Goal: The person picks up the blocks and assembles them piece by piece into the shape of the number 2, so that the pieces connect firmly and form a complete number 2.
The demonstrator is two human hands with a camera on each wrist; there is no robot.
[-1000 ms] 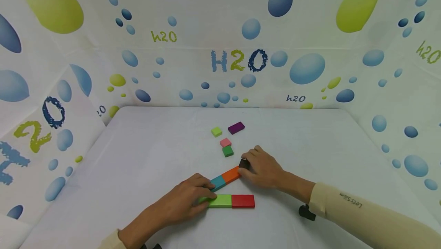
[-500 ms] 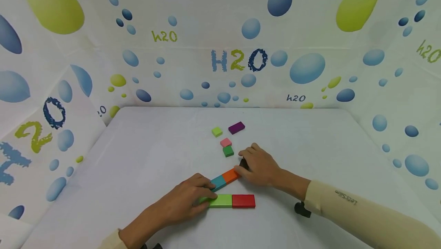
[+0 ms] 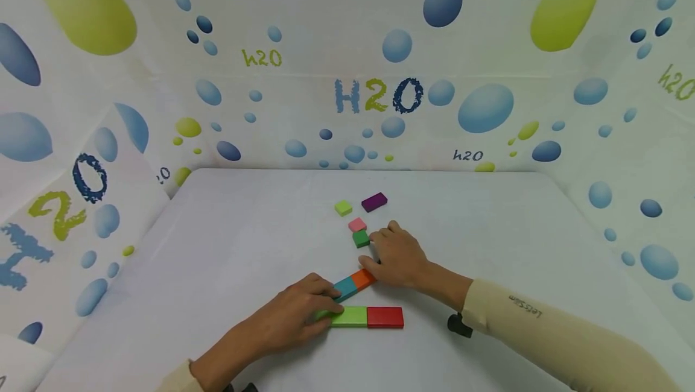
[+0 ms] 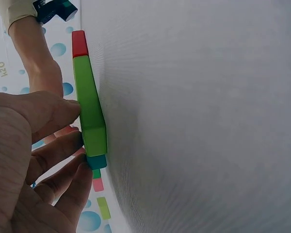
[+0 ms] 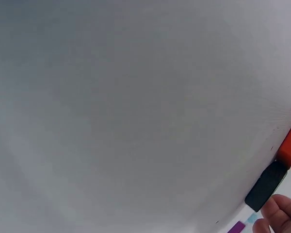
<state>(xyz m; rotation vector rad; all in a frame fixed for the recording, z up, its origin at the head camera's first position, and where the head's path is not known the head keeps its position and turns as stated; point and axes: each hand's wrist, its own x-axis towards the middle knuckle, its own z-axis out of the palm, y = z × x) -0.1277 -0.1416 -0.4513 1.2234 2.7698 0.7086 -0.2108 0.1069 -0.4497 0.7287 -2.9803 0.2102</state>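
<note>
Black is the colour I have between my thumb and fingers: the black block [image 5: 266,187], which my right hand [image 3: 399,256] pinches against the end of the orange block [image 3: 362,279]. Over the last second that hand has slid leftward, so its fingertips now come just beside the dark green block [image 3: 361,239], and in the head view my knuckles nearly cover the black piece. It seems to have shifted left with my grip, though with so little of it showing from above I can't be sure how far it has turned.

My left hand [image 3: 298,310] has stayed put, fingers a little apart, tips resting on the green bar [image 3: 350,316] and the teal block [image 3: 345,289]. Teal and orange form a line slanting toward the far right corner of the table [image 3: 260,217]; the bar and the red block [image 3: 385,318] run parallel to its far edge. I take it the black joint is being adjusted while the other end is steadied. Nearer that far edge, roughly midway between its corners, the pink [image 3: 357,224], lime [image 3: 343,208] and purple [image 3: 374,202] pieces lie untouched.
</note>
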